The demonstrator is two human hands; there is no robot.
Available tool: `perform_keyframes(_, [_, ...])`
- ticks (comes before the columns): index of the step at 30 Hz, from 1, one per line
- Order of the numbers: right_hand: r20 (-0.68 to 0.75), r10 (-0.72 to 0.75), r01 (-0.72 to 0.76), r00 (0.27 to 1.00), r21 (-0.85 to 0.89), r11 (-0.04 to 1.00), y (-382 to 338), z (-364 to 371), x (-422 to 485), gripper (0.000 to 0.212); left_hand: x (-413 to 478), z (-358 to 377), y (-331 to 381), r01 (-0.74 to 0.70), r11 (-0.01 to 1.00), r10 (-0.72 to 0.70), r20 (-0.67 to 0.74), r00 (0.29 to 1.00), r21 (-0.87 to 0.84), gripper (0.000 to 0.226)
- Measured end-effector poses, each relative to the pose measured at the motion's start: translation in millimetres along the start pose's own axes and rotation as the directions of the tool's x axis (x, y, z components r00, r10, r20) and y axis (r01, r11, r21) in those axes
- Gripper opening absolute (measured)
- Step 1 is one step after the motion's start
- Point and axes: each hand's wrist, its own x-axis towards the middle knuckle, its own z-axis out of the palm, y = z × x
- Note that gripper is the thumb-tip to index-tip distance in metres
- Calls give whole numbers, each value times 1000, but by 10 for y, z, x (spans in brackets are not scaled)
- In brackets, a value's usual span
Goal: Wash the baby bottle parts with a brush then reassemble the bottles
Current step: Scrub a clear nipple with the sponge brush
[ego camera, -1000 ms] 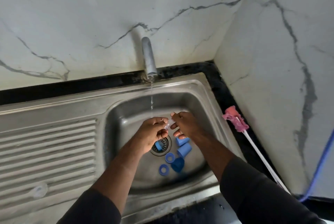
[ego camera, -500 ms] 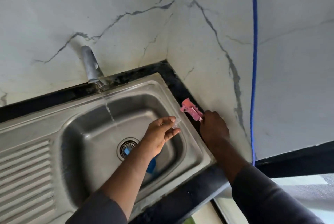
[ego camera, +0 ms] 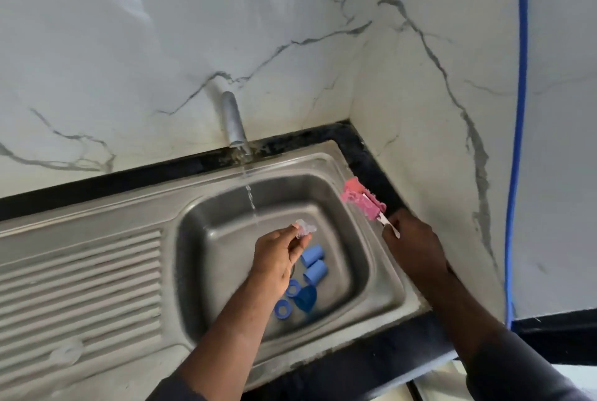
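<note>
Scrubbing looks about to begin: left hand [ego camera: 277, 255] pinches 1 clear teat [ego camera: 303, 228], right hand [ego camera: 416, 248] grips the pink brush [ego camera: 363, 200] by its handle, and the brush must next reach the teat.

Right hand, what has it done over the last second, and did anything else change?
The right hand let go of the teat, moved right to the edge of the sink and now grips the brush by its handle. The left hand still holds the teat over the sink. The blue parts stay in it, and the tap keeps running.
</note>
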Motion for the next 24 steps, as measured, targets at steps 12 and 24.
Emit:
perform_keyframes(12, [72,-281,228,957,414,881,-1047,106,-455,10,-365,-161,556,-4,968,-6,-41,999,-250,17])
perform_keyframes(24, [144,-351,256,925,446,858,-1328,109,-516,11,-481,-357,763,-136,940,99,-133,986,-311,9])
